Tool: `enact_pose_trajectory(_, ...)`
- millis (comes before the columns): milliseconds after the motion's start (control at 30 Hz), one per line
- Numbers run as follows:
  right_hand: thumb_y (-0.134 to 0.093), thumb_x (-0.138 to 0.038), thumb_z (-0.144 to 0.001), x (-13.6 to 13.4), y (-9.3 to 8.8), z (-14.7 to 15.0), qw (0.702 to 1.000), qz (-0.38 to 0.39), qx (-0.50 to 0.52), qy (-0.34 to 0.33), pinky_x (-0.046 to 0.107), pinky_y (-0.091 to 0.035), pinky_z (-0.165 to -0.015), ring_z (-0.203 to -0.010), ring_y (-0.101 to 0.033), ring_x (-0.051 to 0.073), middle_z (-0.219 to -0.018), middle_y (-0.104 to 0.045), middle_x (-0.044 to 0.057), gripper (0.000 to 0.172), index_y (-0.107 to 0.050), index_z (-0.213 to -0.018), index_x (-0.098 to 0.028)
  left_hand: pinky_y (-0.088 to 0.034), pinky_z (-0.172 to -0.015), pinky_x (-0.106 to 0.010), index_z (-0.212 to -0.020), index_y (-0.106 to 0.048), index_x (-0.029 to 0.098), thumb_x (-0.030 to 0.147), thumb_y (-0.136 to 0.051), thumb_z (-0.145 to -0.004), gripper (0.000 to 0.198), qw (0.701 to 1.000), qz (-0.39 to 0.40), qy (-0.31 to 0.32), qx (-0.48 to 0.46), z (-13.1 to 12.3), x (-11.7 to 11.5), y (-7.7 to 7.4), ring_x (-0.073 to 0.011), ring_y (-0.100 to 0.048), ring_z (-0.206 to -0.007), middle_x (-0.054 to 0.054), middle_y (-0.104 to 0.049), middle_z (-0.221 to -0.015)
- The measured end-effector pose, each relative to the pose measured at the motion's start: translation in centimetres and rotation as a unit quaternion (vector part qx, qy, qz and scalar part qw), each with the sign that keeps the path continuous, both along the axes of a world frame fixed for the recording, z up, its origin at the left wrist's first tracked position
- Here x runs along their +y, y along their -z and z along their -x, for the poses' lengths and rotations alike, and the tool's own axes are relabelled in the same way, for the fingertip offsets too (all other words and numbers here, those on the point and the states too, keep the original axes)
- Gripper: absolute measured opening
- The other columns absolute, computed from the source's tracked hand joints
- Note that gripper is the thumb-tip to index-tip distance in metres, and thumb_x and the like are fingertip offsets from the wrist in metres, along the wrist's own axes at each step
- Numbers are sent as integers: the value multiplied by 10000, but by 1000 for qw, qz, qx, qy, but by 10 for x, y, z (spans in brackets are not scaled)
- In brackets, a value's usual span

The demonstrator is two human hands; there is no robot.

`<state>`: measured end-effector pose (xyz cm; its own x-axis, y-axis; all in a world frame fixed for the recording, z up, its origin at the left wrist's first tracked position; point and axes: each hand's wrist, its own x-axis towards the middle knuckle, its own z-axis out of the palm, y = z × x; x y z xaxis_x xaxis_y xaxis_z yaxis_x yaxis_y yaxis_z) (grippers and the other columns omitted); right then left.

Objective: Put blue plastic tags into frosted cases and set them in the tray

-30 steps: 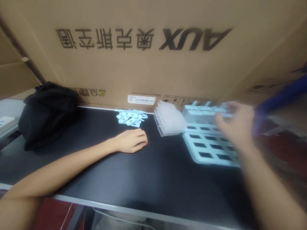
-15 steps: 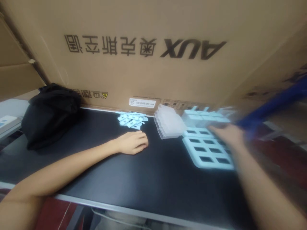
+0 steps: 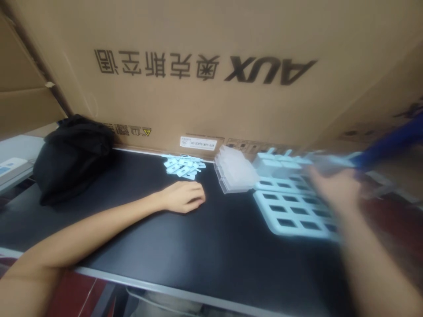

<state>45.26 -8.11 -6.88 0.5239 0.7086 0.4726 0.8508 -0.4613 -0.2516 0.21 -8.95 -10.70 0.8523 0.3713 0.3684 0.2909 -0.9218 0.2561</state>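
My left hand [image 3: 185, 197] rests loosely curled on the black tabletop, its fingers closed with nothing visible in them. Just beyond it lies a pile of flat light-blue plastic pieces [image 3: 185, 166] with slots. On the right, my right hand [image 3: 339, 187] is blurred by motion, its fingers around a pale blue box-shaped piece [image 3: 332, 163]. Beside that hand stand several light-blue boxes with upright tabs [image 3: 269, 165]. Light-blue frames with rectangular openings [image 3: 280, 233] lie in front of them, partly hidden by my right forearm. Stacked clear plastic trays [image 3: 236, 171] lean left of the boxes.
A large cardboard carton [image 3: 198, 101] rises along the table's back edge. At the left sits a black cloth bag [image 3: 72, 158], near a white box [image 3: 13, 169]. A blue bar [image 3: 390, 143] slants at the right. The table's front edge [image 3: 165, 290] is light metal.
My right hand has moved right, and the pale blue box-shaped piece now shows apart from the other boxes. My left hand stays put; the view has shifted slightly.
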Motion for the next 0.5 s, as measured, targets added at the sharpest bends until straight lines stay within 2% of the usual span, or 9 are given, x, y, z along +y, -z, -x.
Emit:
enact_pose_trajectory(67, -443, -709, -953, -13, -19, 17, 997, -16, 63, 44, 420, -413, -662, -832, -653, 337, -1062, -676, 393, 900, -542, -1323, 106, -518, -827, -306, -1011, -664, 189, 292, -479, -1068, 218, 997, 38, -16, -67, -2, -2, -8, -176, -646, -891, -68, -704, -1002)
enact_pose_trajectory(100, -439, -697, -958, -20, -27, 29, 996, -29, 81, 38, 416, -411, -676, -850, -643, 327, -1076, -679, 363, 837, -551, -1316, 50, -510, -808, -305, -1005, -656, 189, 312, -481, -1071, 224, 992, 57, -32, -106, -4, -4, -14, -170, -635, -861, -62, -697, -975)
enact_pose_trajectory(167, -493, -632, -942, -34, -37, 62, 995, -44, 84, -21, 394, -403, -672, -822, -617, 289, -1012, -683, 268, 608, -566, -1208, -90, -483, -753, -301, -1017, -635, 189, 367, -495, -1073, 233, 976, 100, -66, -180, -9, -8, -27, -157, -598, -783, -42, -670, -910)
enact_pose_trajectory(233, -562, -547, -889, -49, -38, 101, 987, -26, 75, -142, 359, -405, -664, -720, -578, 236, -832, -644, 125, 347, -519, -987, -217, -453, -699, -289, -1087, -604, 192, 429, -519, -1064, 253, 954, 158, -90, -238, -15, -15, -41, -139, -550, -713, -15, -627, -858)
enact_pose_trajectory(300, -639, -559, -788, -63, -30, 140, 951, 23, 66, -301, 331, -392, -616, -605, -523, 202, -682, -556, 21, 372, -416, -863, -270, -429, -665, -277, -1185, -559, 196, 482, -542, -1049, 317, 932, 224, -89, -269, -20, -22, -53, -124, -513, -669, 14, -582, -818)
enact_pose_trajectory(367, -634, -559, -787, -74, -17, 172, 898, 74, 69, -429, 318, -403, -604, -603, -562, 208, -696, -577, 9, 376, -413, -884, -270, -409, -637, -265, -1232, -525, 201, 517, -572, -1031, 378, 917, 283, -73, -271, -23, -27, -60, -116, -494, -644, 34, -552, -782)
enact_pose_trajectory(433, -631, -542, -797, -82, -6, 194, 859, 102, 68, -496, 309, -407, -589, -616, -604, 218, -723, -608, 10, 366, -412, -906, -269, -391, -606, -251, -1188, -531, 203, 528, -618, -1006, 383, 906, 327, -63, -261, -24, -29, -63, -108, -489, -621, 46, -540, -744)
enact_pose_trajectory(500, -632, -510, -808, -86, 2, 204, 840, 114, 65, -526, 301, -405, -575, -617, -626, 217, -748, -630, 14, 352, -396, -907, -269, -406, -615, -242, -1074, -555, 198, 517, -662, -983, 349, 896, 356, -68, -257, -23, -27, -61, -104, -518, -637, 40, -555, -738)
